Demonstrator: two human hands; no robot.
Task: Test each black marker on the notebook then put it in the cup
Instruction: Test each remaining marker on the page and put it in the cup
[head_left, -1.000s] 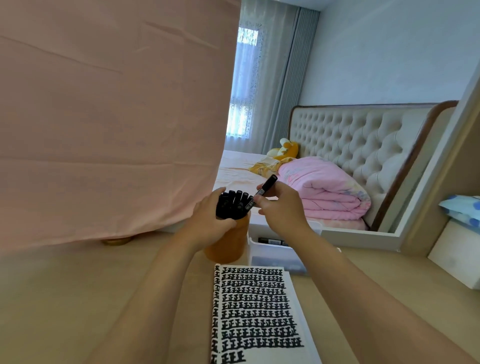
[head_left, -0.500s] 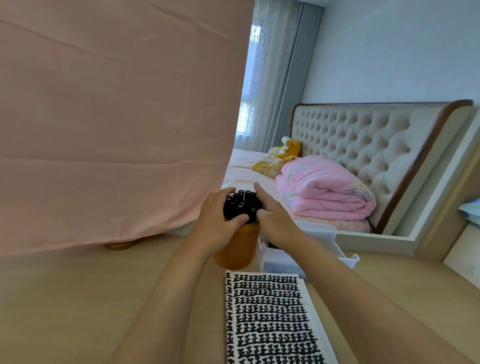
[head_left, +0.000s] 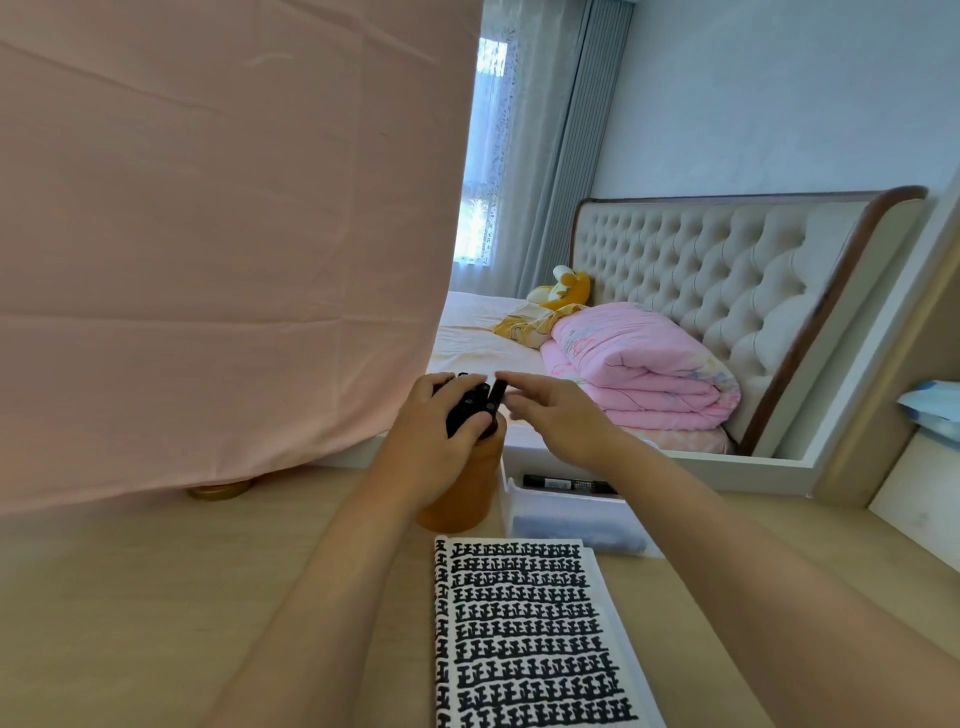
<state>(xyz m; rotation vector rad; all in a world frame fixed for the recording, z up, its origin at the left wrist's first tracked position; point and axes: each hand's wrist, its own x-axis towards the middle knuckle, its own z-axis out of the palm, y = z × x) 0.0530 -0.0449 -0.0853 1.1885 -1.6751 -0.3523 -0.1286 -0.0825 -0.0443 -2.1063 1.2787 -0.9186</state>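
A pale pink fabric sheet (head_left: 218, 234) hangs at left. Behind, a folded pink quilt (head_left: 639, 364) and yellow plush toy (head_left: 566, 288) lie beside a tufted cream headboard (head_left: 717, 270).

**Marker released, right hand lifts off the cup**

A second ago the right hand (head_left: 563, 415) held a black marker slanted above the cup (head_left: 462, 488). That marker now stands among the bunch of markers (head_left: 470, 405) in the cup. The right hand has let go and drawn back toward 3 o'clock, its fingers (head_left: 519, 382) spread open and blurred. One more marker (head_left: 563, 484) now shows in the white box (head_left: 566, 514).
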